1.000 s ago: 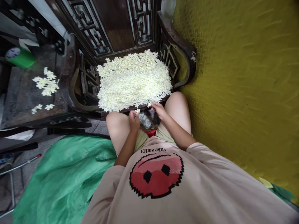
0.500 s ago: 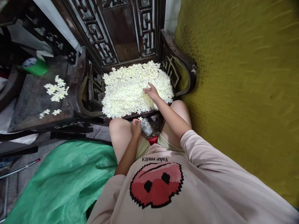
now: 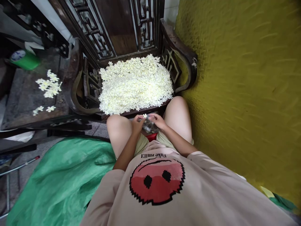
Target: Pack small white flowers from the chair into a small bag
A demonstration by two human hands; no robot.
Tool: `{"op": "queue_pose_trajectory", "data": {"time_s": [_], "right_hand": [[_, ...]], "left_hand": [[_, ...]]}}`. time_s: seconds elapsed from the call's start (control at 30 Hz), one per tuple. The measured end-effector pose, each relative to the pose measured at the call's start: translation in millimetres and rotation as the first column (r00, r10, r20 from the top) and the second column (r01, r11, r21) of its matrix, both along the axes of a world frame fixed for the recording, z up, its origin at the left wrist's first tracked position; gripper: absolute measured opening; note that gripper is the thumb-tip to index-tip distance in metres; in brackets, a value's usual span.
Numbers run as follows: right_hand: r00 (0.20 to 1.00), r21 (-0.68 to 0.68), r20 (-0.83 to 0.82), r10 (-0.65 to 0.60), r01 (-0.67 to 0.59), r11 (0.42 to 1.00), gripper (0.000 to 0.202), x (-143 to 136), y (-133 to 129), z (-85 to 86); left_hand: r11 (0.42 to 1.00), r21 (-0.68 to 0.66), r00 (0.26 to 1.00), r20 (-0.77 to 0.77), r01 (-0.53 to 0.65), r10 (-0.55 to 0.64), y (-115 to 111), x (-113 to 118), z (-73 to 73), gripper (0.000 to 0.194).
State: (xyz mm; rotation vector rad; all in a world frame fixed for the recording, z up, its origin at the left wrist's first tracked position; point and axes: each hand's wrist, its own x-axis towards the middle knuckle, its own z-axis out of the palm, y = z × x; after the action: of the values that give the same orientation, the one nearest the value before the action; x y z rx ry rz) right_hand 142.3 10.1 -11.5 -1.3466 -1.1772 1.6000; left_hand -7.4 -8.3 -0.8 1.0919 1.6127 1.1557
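Observation:
My left hand (image 3: 137, 123) is closed in a pinch on a small white flower (image 3: 145, 115) between my knees. Close by on the other side of that flower is my right hand (image 3: 158, 120), its fingers drawn together; anything in them is too small to make out. Just beyond both hands, a thick heap of white flowers (image 3: 136, 84) covers the seat of a dark carved wooden chair (image 3: 122, 40). Beneath the hands, a greyish speckled thing (image 3: 150, 126) shows in part.
On the left, a dark wooden table (image 3: 21, 91) carries a loose cluster of flowers (image 3: 50, 84) and a green container (image 3: 25, 60). A curved armrest (image 3: 191, 67) borders the yellow textured surface (image 3: 242, 88) on the right. Green sheeting (image 3: 70, 175) lies at lower left.
My right hand has come back from over the flower heap to beside my left hand, its fingers drawing together. My left hand still holds its flower. The view has shifted slightly.

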Motion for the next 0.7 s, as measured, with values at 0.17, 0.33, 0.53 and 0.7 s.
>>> {"op": "queue_pose_trajectory", "data": {"time_s": [0.17, 0.33, 0.53, 0.7], "right_hand": [[0.999, 0.02, 0.019, 0.04, -0.04, 0.999, 0.026, -13, 13, 1.0], [1.0, -0.026, 0.015, 0.018, -0.018, 1.0, 0.022, -14, 8, -0.1], [0.999, 0.033, 0.023, -0.027, 0.026, 0.999, 0.018, -15, 9, 3.8], [0.996, -0.026, -0.09, -0.019, 0.017, 1.0, 0.019, -20, 10, 4.9]], "left_hand": [[0.994, -0.106, 0.97, 0.242, 0.028, -0.002, -1, -3, -2.4, 0.022], [0.988, -0.14, 0.959, 0.282, 0.058, -0.016, 3, -2, -4.7, 0.023], [0.976, -0.207, 0.956, 0.294, 0.06, 0.004, 8, -3, -8.8, 0.028], [0.958, -0.273, 0.904, 0.425, 0.085, 0.041, 9, -7, -14.3, 0.031]]}}
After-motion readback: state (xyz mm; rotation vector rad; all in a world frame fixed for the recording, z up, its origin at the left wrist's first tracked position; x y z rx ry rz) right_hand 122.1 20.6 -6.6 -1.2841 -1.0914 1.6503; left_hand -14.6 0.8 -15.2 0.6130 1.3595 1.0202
